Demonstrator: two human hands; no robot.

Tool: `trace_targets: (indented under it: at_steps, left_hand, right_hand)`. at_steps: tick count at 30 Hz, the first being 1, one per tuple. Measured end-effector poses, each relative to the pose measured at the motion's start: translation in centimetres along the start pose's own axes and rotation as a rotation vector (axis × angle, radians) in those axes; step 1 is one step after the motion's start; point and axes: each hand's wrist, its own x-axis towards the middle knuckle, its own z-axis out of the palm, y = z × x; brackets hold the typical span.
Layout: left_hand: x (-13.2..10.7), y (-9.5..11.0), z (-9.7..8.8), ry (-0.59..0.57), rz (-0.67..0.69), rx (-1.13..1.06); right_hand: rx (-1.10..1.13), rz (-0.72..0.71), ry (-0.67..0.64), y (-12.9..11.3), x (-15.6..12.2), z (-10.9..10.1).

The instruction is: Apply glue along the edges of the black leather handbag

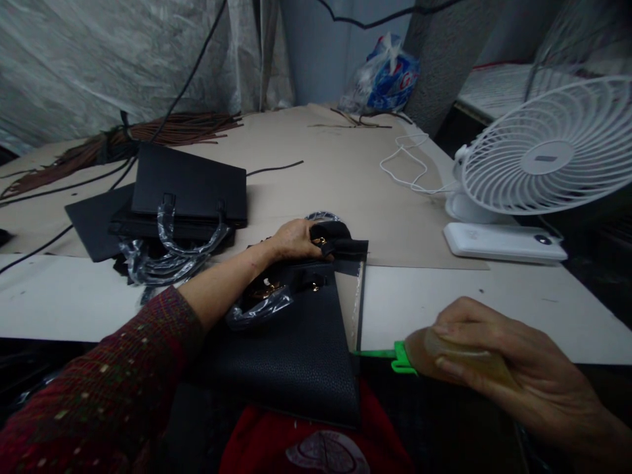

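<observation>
A black grained leather bag [301, 349] lies flat across the table's near edge and my lap. My left hand [295, 239] is closed on the bag's top end, gripping a black flap with a gold fitting [340, 242]. A plastic-wrapped handle [259, 304] with gold hardware lies under my left forearm. My right hand [498, 368] is closed around a soft yellowish squeeze bottle [444, 355] whose green nozzle [380, 354] points left at the bag's right edge.
More black bags [190, 191] with plastic-wrapped handles are stacked at left. A white fan [538, 158] and a white power bank [501, 242] stand at right, with a white cable [409, 161]. Brown leather strips [148, 135] and a plastic bag [385, 76] lie at the back.
</observation>
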Motion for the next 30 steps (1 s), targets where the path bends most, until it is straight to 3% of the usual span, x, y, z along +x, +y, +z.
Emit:
trace_targets:
  at_steps: [6, 9, 21, 30]
  left_hand:
    - [-0.08, 0.15, 0.05, 0.006, -0.01, -0.015]
    - [-0.12, 0.25, -0.02, 0.003, -0.012, -0.011]
    - [-0.05, 0.14, 0.03, -0.013, 0.004, -0.04]
    - [-0.03, 0.22, -0.09, -0.027, -0.006, 0.011]
  right_hand:
    - [0.063, 0.125, -0.004, -1.11, 0.37, 0.16]
    - [-0.012, 0.135, 0.044, -1.1, 0.27, 0.2]
    - [0.045, 0.163, -0.054, -1.13, 0.18, 0.08]
    - [0.092, 0.17, -0.006, -0.97, -0.38, 0.24]
